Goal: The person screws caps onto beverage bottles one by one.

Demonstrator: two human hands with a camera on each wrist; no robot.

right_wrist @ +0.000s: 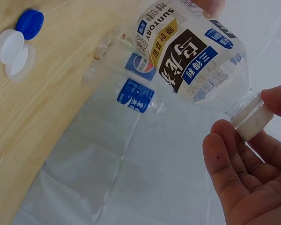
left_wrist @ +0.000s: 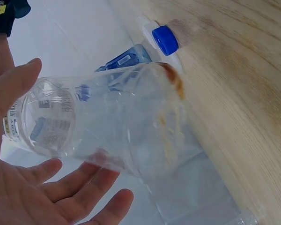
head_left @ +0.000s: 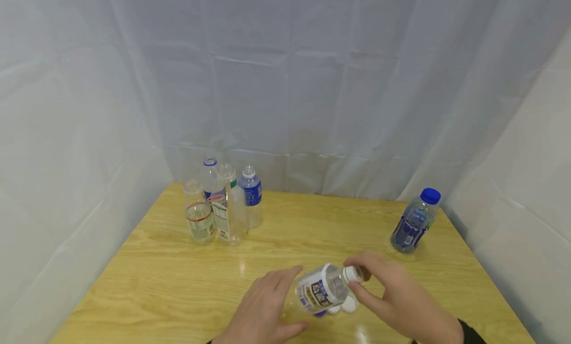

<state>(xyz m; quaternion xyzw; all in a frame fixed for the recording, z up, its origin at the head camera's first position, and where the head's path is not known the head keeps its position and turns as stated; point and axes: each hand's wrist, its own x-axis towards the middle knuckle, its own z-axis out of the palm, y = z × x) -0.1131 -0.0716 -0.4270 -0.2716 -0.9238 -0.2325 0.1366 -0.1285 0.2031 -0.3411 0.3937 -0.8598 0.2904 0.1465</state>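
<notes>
A clear plastic bottle (head_left: 315,290) with a white, blue and brown label is held tilted above the table, its neck toward the right. My left hand (head_left: 263,304) grips its body between thumb and fingers. The thumb and fingers of my right hand (head_left: 397,294) pinch the white cap (right_wrist: 253,121), which sits at the bottle's mouth; whether it is threaded on I cannot tell. The left wrist view shows brown marks near the bottle's base. Below the bottle lie several loose caps, among them a blue cap (right_wrist: 30,24) and a white cap (right_wrist: 9,46).
At the back left of the wooden table (head_left: 147,279) several uncapped bottles stand close together, including a blue-labelled bottle (head_left: 252,198). A bottle with a blue cap (head_left: 415,222) stands toward the right edge. White sheeting (head_left: 290,86) hangs behind and on both sides.
</notes>
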